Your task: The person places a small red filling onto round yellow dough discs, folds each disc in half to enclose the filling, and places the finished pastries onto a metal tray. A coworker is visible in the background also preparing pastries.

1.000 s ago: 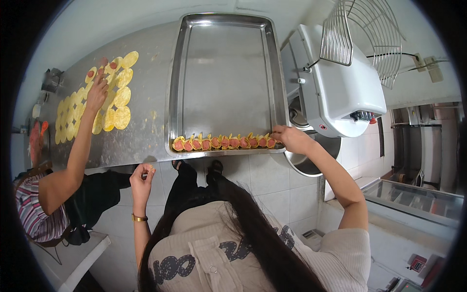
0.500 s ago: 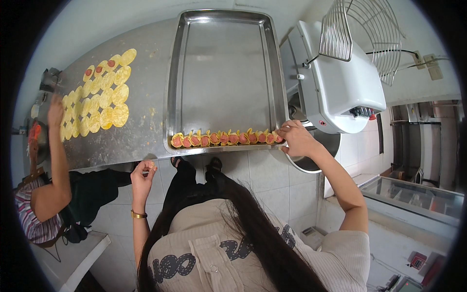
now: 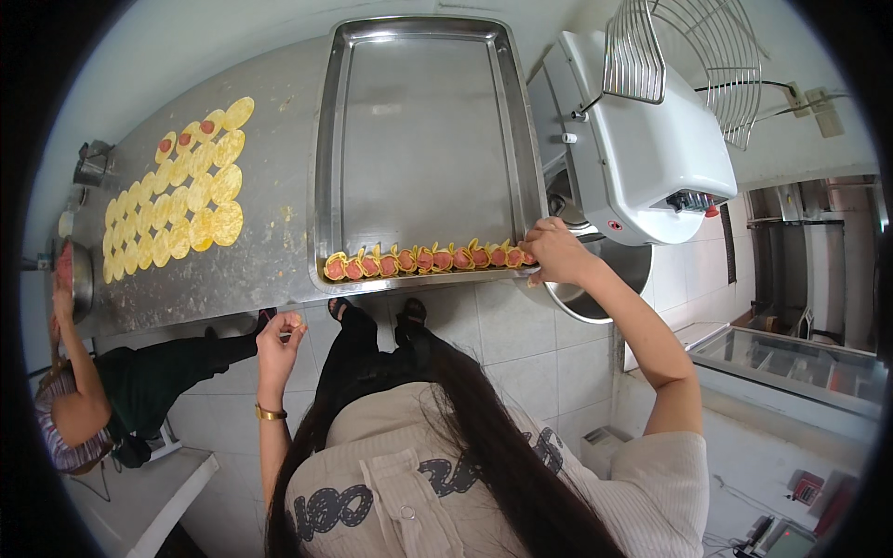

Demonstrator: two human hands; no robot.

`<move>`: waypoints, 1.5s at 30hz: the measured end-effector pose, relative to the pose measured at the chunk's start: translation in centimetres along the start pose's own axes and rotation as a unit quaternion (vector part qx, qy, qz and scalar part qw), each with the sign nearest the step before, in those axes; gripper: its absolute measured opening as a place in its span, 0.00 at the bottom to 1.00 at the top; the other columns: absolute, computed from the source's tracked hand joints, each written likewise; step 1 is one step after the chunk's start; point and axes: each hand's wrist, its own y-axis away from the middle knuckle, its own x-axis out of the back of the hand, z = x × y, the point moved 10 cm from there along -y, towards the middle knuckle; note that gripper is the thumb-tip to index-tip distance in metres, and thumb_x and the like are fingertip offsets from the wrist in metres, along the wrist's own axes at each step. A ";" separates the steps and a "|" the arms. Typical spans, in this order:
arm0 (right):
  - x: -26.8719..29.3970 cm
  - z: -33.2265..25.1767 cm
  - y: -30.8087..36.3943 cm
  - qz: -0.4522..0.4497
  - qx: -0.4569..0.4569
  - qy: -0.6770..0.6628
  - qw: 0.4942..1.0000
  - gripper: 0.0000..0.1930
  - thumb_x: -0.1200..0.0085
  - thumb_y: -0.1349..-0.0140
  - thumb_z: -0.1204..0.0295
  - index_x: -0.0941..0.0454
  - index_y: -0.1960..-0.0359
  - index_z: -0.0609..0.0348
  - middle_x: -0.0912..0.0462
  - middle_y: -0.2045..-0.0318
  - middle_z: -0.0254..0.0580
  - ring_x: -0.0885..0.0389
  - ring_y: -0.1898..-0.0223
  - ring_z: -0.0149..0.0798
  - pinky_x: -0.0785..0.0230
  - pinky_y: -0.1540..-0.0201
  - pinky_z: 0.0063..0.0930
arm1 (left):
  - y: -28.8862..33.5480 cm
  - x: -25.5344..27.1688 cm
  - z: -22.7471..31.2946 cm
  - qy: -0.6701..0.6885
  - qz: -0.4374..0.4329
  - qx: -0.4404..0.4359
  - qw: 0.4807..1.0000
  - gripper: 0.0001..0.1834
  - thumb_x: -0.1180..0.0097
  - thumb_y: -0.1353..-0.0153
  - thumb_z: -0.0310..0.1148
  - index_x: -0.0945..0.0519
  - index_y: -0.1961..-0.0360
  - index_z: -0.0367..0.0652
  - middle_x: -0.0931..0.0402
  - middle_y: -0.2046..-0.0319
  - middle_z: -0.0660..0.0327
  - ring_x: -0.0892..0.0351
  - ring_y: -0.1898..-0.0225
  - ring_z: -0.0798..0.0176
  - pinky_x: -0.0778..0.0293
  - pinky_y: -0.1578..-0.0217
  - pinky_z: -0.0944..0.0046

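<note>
A row of folded yellow dough rounds with pinkish-red filling (image 3: 424, 259) lines the near side of a large metal tray (image 3: 327, 158). At the row's right end, my right hand (image 3: 558, 253) reaches over the tray corner. Its bent fingers close around the last filled round and partly hide it. My left hand (image 3: 277, 346) is held off the table's front edge, left of the tray, with fingers curled together. A small pale bit shows at its fingertips, too small to name. Flat yellow dough rounds (image 3: 177, 200) lie in rows on the metal table; three in the far row carry red filling.
A white machine with a wire guard (image 3: 651, 139) stands right of the tray, above a metal bowl (image 3: 614, 279). At far left, a co-worker's hand (image 3: 63, 302) is at a bowl of red filling (image 3: 82, 279). The steel table (image 3: 270, 186) ends just before me.
The co-worker's hand has gone from beside the dough rounds back to the bowl of filling. My right hand has shifted slightly at the row's end; my left hand stays curled. The view shifts slightly.
</note>
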 end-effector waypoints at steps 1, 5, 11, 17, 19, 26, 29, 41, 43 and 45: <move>0.1 0.1 0.0 0.004 0.001 -0.006 1.000 0.31 0.28 0.65 0.55 0.18 0.56 0.56 0.19 0.60 0.37 0.30 0.45 0.40 0.44 0.40 0.37 | 0.2 0.0 -0.2 0.011 -0.001 -0.005 1.000 0.08 0.39 0.47 0.21 0.22 0.65 0.33 0.21 0.71 0.57 0.23 0.71 0.67 0.26 0.66 0.66; 0.4 0.5 0.1 0.013 0.006 -0.033 0.999 0.33 0.28 0.65 0.56 0.19 0.53 0.54 0.20 0.56 0.37 0.32 0.42 0.41 0.52 0.33 0.45 | 0.2 -0.3 -1.7 0.000 -0.002 -0.017 1.000 0.05 0.40 0.45 0.21 0.23 0.67 0.32 0.21 0.72 0.58 0.23 0.72 0.70 0.26 0.69 0.68; -0.9 1.2 -0.2 -0.060 0.016 -0.055 0.997 0.35 0.27 0.68 0.58 0.20 0.51 0.51 0.21 0.53 0.37 0.34 0.39 0.41 0.66 0.29 0.56 | -0.1 -0.9 -1.7 -0.001 -0.039 -0.032 0.999 0.05 0.39 0.45 0.21 0.23 0.68 0.34 0.23 0.73 0.63 0.24 0.70 0.72 0.26 0.69 0.70; -1.8 1.8 -0.2 -0.036 0.006 -0.090 0.995 0.33 0.27 0.67 0.58 0.19 0.53 0.50 0.22 0.53 0.42 0.37 0.38 0.43 0.67 0.29 0.58 | -1.4 -1.1 -0.4 -0.020 -0.080 -0.005 0.997 0.07 0.39 0.45 0.20 0.23 0.65 0.34 0.21 0.72 0.61 0.23 0.69 0.72 0.27 0.66 0.70; -2.1 1.9 -0.2 -0.030 0.002 -0.106 0.994 0.34 0.27 0.67 0.58 0.19 0.52 0.51 0.22 0.52 0.41 0.38 0.36 0.42 0.67 0.29 0.58 | -1.6 -0.8 0.4 -0.035 -0.080 -0.009 0.996 0.07 0.39 0.45 0.19 0.23 0.65 0.33 0.21 0.72 0.61 0.23 0.69 0.72 0.27 0.66 0.70; 0.1 2.5 1.1 0.035 -0.033 -0.154 0.987 0.30 0.29 0.64 0.63 0.19 0.52 0.53 0.28 0.43 0.40 0.43 0.32 0.42 0.67 0.29 0.60 | -2.2 0.1 1.8 -0.041 -0.086 0.000 0.995 0.07 0.40 0.45 0.19 0.23 0.64 0.33 0.22 0.74 0.61 0.24 0.71 0.73 0.28 0.69 0.72; 1.6 3.1 2.2 0.063 -0.034 -0.135 0.988 0.23 0.34 0.60 0.69 0.17 0.57 0.52 0.32 0.39 0.41 0.47 0.31 0.45 0.65 0.30 0.61 | -2.1 0.5 2.0 -0.058 -0.082 -0.012 0.995 0.07 0.40 0.45 0.19 0.23 0.65 0.32 0.22 0.75 0.61 0.24 0.72 0.73 0.28 0.70 0.71; 1.4 2.6 1.3 0.145 -0.032 -0.108 0.983 0.06 0.42 0.52 0.77 0.15 0.76 0.52 0.34 0.37 0.39 0.52 0.29 0.45 0.59 0.29 0.56 | -1.8 -0.3 0.9 -0.030 -0.091 -0.014 0.995 0.07 0.40 0.45 0.18 0.23 0.64 0.32 0.21 0.73 0.61 0.23 0.71 0.73 0.27 0.67 0.71; 1.3 2.7 1.2 0.150 -0.034 -0.100 0.983 0.04 0.41 0.52 0.76 0.15 0.78 0.52 0.32 0.38 0.39 0.51 0.29 0.45 0.58 0.29 0.56 | -1.9 -0.2 0.7 -0.026 -0.091 -0.011 0.995 0.07 0.40 0.45 0.18 0.23 0.64 0.32 0.21 0.73 0.61 0.23 0.70 0.73 0.27 0.67 0.71; 1.6 2.8 1.3 0.168 -0.037 -0.103 0.980 0.03 0.40 0.52 0.75 0.16 0.80 0.53 0.30 0.39 0.40 0.50 0.29 0.46 0.58 0.29 0.56 | -2.0 -0.1 0.7 -0.020 -0.092 -0.016 0.995 0.07 0.40 0.45 0.18 0.23 0.64 0.32 0.21 0.74 0.62 0.22 0.70 0.73 0.27 0.67 0.71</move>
